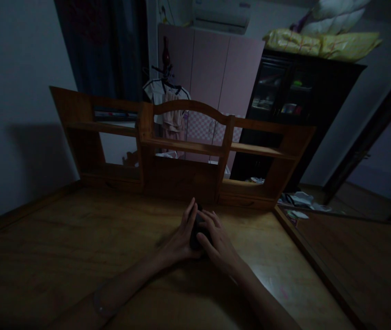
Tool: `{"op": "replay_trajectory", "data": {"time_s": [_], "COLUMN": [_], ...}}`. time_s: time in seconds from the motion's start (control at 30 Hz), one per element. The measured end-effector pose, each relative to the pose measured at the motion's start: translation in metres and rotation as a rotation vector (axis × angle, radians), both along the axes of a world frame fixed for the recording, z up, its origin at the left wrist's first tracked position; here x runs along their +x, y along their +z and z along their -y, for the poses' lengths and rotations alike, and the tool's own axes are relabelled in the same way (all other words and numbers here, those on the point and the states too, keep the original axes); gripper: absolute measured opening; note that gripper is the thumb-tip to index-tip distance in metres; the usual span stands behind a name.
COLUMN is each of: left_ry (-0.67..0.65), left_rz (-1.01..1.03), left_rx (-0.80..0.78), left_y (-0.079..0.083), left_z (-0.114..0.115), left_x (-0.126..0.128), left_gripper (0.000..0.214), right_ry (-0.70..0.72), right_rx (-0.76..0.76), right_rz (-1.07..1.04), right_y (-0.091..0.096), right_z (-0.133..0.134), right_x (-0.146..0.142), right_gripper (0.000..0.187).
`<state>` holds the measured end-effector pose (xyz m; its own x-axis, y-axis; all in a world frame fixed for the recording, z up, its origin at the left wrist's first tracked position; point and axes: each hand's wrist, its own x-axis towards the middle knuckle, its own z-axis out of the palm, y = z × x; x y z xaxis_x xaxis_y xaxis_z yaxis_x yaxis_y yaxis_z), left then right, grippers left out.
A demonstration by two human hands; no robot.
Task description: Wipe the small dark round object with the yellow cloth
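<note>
Both of my hands meet over a small dark object [196, 233] on the wooden desk [78, 247]. My left hand [181, 238] cups the object's left side with fingers stretched along it. My right hand [216, 238] wraps over its right side, thumb against the front. The dim light hides what the dark object is. It sits just in front of the desk's wooden shelf unit [181, 146].
The shelf unit spans the desk's back edge, with books [115, 115] on its left shelf. Behind stand a pink wardrobe [223, 78], hanging clothes [171, 114], a dark cabinet [285, 101] topped with yellow bedding [319, 43]. Papers [300, 201] litter the floor right of the desk.
</note>
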<state>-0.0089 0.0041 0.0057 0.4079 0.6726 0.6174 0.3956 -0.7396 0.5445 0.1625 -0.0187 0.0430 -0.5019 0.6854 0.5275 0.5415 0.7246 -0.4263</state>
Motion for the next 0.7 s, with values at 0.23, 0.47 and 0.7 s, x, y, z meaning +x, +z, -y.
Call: {"op": "replay_trajectory", "data": {"time_s": [0.23,0.47,0.7], "left_ry": [-0.035,0.012,0.024], "left_rz": [0.025,0.035,0.054], "left_rx": [-0.017,-0.020,0.017], "left_y": [0.0000,0.0023,0.0012], "left_z": [-0.0002,0.0022,-0.0011], "left_x": [-0.0022,-0.0008,-0.0030], "left_gripper": [0.128,0.123,0.110], "right_ry": [0.062,0.117,0.084], "right_rx": [-0.157,-0.292,-0.206], "right_rz": [-0.100,-0.194,-0.136], "right_y": [-0.0006,-0.0022,-0.0041], "right_z": [0.0078,0.0071,0.0053], "right_x": [-0.0046,-0.0028,-0.0051], "right_gripper": [0.047,0.050,0.057]}}
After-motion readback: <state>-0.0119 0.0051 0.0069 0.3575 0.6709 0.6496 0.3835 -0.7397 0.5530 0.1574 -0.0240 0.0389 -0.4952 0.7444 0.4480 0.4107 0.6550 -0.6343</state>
